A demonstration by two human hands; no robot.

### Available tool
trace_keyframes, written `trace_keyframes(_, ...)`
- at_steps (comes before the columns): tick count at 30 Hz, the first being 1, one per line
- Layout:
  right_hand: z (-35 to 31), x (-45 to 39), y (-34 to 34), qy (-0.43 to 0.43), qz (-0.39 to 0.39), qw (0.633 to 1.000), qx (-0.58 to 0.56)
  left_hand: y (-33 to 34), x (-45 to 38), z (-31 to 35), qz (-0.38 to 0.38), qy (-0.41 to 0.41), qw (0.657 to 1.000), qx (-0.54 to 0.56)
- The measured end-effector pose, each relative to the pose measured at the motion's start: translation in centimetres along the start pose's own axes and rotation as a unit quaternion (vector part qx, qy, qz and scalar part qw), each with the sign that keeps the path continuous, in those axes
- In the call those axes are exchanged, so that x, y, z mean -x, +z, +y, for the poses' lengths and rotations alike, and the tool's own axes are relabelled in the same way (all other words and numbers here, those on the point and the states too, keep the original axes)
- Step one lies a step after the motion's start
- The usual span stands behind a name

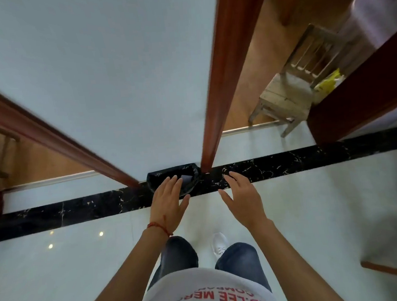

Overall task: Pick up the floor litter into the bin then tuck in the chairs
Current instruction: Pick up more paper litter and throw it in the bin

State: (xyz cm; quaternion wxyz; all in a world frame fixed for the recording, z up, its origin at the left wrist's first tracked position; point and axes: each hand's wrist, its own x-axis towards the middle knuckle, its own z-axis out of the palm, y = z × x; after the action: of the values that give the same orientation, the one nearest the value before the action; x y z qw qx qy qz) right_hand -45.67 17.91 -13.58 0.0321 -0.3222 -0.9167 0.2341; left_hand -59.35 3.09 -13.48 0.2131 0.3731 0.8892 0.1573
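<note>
A small bin lined with a black bag stands on the floor against the white wall, between two red-brown door frames. Something pale lies inside it. My left hand, with a red string at the wrist, hovers over the bin's mouth with fingers straight and spread, holding nothing. My right hand hangs open to the right of the bin, above the black marble floor strip. A pale wooden chair stands in the doorway at the right.
A red-brown door frame post meets the floor just right of the bin. Another slants in from the left. A yellow bag lies beside the chair. Wooden furniture edges show at the right. Pale glossy tiles lie underfoot.
</note>
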Motion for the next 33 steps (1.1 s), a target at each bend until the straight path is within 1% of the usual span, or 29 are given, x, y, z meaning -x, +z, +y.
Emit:
trace_keyframes(3,-0.2,2.1,0.4,0.06,0.024,0.998,0.004,-0.6,-0.5,-0.3,-0.027,0.061,0.997,-0.024)
trace_keyframes(7,-0.7,5.2,1.6,0.152,0.047,0.987,-0.024,-0.8,-1.0,-0.8,-0.068,0.128,0.988,-0.056)
trace_keyframes(10,-1.3,7.8,1.9,0.229,0.06,0.97,-0.06,-0.4,-0.9,-0.7,-0.097,0.173,0.977,-0.074)
trace_keyframes(15,-1.8,13.3,1.4,0.321,0.1,0.938,-0.08,1.0,0.3,1.4,-0.146,0.252,0.951,-0.101)
trace_keyframes(20,-1.1,19.5,0.7,0.415,0.144,0.894,-0.088,3.4,2.3,5.6,-0.185,0.343,0.911,-0.132)
trace_keyframes(23,-0.6,24.1,0.4,0.472,0.174,0.859,-0.093,5.1,4.6,8.8,-0.205,0.404,0.88,-0.144)
trace_keyframes(26,-0.4,29.2,0.4,0.521,0.206,0.822,-0.106,7.2,7.6,12.0,-0.222,0.461,0.843,-0.164)
trace_keyframes(29,-0.6,34.5,0.7,0.567,0.233,0.78,-0.127,9.3,11.4,14.7,-0.26,0.5,0.807,-0.177)
trace_keyframes(33,-0.9,41.8,0.9,0.614,0.263,0.733,-0.132,11.9,16.9,18.3,-0.275,0.554,0.766,-0.176)
